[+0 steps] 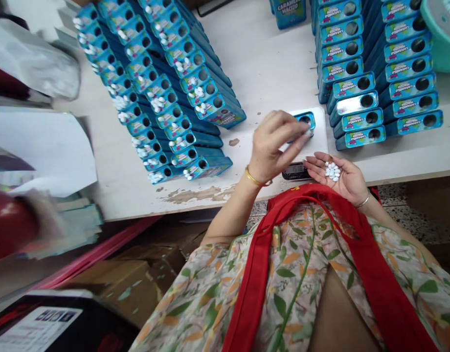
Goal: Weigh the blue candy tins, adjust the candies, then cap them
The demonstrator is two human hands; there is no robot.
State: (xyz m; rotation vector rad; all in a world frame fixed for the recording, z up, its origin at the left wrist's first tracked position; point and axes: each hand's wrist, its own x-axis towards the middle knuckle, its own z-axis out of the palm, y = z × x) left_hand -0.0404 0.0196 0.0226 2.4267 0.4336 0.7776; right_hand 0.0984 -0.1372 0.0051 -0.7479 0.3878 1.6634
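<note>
My left hand [278,144], with a yellow bangle at the wrist, is palm down over a blue tin [311,117]. Its thumb and fingers are pinched together beside the tin's round hole; what is between the fingertips is too small to make out. The tin stands on a white scale [321,139], whose dark display [294,169] faces me. Just right of the display, my right hand [351,183] lies palm up, fingers stretched to the left. A small heap of white candies [332,171] rests in its palm.
To the left, several rows of blue tins [181,142] have white candies on their tops beside the holes. More blue tins [360,134] are lined up at right, near a turquoise container [443,39]. Paper sheets [59,151] and cardboard boxes [115,283] are at far left.
</note>
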